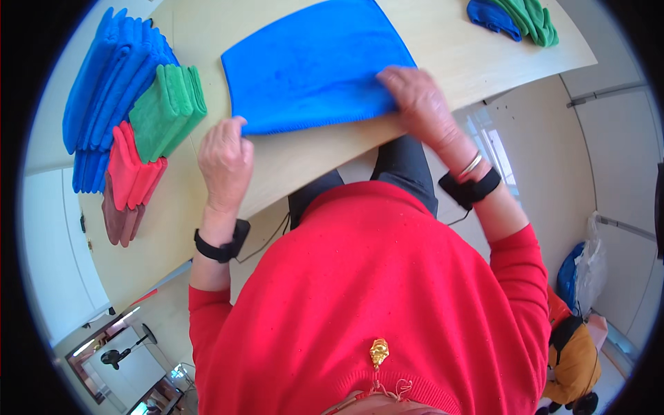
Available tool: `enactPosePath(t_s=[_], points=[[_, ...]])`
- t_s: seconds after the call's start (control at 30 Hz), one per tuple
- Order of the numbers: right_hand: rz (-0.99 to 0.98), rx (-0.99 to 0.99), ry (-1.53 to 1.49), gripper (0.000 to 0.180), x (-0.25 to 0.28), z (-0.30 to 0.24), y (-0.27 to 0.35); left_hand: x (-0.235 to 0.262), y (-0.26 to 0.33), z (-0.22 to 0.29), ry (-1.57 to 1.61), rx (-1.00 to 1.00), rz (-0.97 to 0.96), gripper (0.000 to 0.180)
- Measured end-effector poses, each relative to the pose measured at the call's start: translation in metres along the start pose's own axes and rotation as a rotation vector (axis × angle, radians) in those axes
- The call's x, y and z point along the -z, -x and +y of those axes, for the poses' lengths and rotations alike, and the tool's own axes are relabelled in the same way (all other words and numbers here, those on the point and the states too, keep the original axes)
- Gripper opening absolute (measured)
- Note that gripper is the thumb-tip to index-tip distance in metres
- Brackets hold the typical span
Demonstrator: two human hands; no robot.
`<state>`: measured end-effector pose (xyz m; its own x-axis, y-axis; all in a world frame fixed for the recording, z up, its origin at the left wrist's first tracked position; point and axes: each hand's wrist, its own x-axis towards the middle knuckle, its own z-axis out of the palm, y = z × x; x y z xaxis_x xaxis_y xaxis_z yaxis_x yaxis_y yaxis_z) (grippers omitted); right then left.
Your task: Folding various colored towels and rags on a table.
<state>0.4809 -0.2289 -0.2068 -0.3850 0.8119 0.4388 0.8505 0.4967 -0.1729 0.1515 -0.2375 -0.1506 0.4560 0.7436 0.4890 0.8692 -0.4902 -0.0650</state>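
1. Pinching the near-left corner of the blue cloth [311,69], the left hand [227,162] seems closed on it, perhaps for holding this edge straight.
2. The right hand [418,104] touches near the opposite corner; it is blurred, so I cannot tell if it grips.
3. The blue cloth lies flat on the table [159,242]; its long axis goes left to right, right end slightly farther away.
4. Folded cloths [166,111] are at left, probably for leaving working room.

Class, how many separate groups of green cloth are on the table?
2: a folded green stack at the left and a green bundle at the upper right.
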Motion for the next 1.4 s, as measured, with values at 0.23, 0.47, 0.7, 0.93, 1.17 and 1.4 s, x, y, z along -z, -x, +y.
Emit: enactPosePath(t_s=[0.23, 0.47, 0.7, 0.93, 1.17, 1.4], points=[[-0.014, -0.129, -0.331, 0.034, 0.031, 0.043, 0.005, 0.004, 0.013, -0.019, 0.307, 0.092, -0.139, 0.026], [-0.363, -0.237, -0.670, 0.022, 0.074, 0.051, -0.012, 0.033, 0.009, -0.040, 0.759, 0.389, -0.578, 0.027], [-0.450, -0.503, -0.738, 0.017, 0.037, 0.088, -0.118, -0.036, -0.059, -0.108, 1.098, 0.640, -0.268, 0.028], [-0.327, -0.706, -0.671, 0.032, -0.029, 0.107, -0.137, -0.109, -0.062, -0.122, 1.125, 0.966, -0.195, 0.039], [-0.289, -0.803, -0.788, 0.033, -0.013, 0.077, -0.104, -0.080, -0.049, -0.088, 1.192, 0.994, -0.158, 0.057], [-0.144, -0.743, -0.662, 0.025, -0.019, 0.058, -0.078, -0.075, -0.023, -0.068, 1.215, 0.945, -0.048, 0.067]])
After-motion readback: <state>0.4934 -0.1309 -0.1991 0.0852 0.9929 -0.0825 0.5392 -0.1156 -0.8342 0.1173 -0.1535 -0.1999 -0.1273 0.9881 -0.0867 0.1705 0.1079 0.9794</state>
